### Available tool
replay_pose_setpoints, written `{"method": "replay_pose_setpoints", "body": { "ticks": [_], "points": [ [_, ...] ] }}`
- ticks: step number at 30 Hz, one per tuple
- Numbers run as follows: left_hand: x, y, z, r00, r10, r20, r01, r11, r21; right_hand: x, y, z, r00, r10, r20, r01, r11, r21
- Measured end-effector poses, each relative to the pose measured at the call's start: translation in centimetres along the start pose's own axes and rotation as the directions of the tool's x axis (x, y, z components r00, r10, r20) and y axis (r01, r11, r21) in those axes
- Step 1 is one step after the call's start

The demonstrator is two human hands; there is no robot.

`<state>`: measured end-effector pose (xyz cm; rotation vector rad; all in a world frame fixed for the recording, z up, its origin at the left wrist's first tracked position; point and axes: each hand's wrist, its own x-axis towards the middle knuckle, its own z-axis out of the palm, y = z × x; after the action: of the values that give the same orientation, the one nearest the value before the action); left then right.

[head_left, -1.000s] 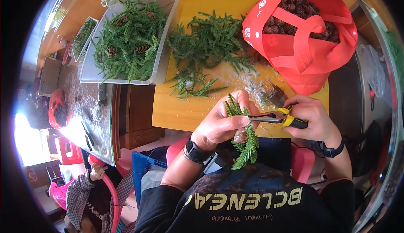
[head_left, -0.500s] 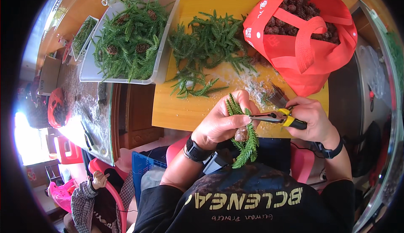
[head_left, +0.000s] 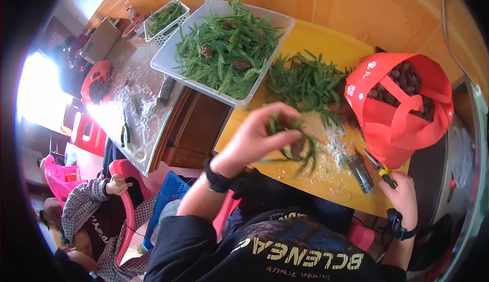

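Note:
My left hand point(head_left: 249, 137) is closed around a green artificial pine sprig point(head_left: 309, 157), raised over the near part of the yellow table point(head_left: 326, 195). A brown pine cone point(head_left: 296, 148) hangs on the sprig beneath my thumb, partly hidden and blurred. Off to the right, by the table's edge, my right hand point(head_left: 404, 195) grips long-nose pliers point(head_left: 381, 169) with yellow and black handles, their tips pointing away from me. Close to the pliers lies a bundle of thin dark wires point(head_left: 360, 175). Loose green sprigs point(head_left: 308, 83) are heaped behind my left hand.
A translucent tub point(head_left: 168, 68) of sprigs and cones stands at the table's far left. A red bag point(head_left: 389, 129) of pine cones sits far right. Pale debris point(head_left: 333, 147) covers the table's middle. Another person's hand point(head_left: 118, 184) rests on a pink chair point(head_left: 125, 221) at lower left.
The pliers have come away from the sprig and moved right with my right hand. My left hand has carried the sprig forward. The view has shifted and tilted.

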<state>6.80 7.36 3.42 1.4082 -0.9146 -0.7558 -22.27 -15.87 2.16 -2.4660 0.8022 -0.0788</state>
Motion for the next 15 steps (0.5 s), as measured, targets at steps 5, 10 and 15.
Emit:
{"method": "replay_pose_setpoints", "body": {
  "ticks": [5,10,15],
  "points": [
    [0.9,4.5,-4.9,0.954,0.118,-0.277,-0.094,0.991,0.097,-0.4,2.6,1.4,1.0,-0.01,-0.005,0.009,0.992,-0.125],
    [4.2,6.5,-9.6,0.869,0.225,-0.441,-0.201,0.974,0.101,-0.1,4.6,2.2,0.989,0.105,0.101,-0.087,0.982,-0.17],
    [6.4,5.3,-14.7,0.88,0.228,-0.417,-0.066,0.927,0.368,0.2,4.6,2.4,0.98,0.146,0.133,-0.126,0.981,-0.146]
  ]
}}
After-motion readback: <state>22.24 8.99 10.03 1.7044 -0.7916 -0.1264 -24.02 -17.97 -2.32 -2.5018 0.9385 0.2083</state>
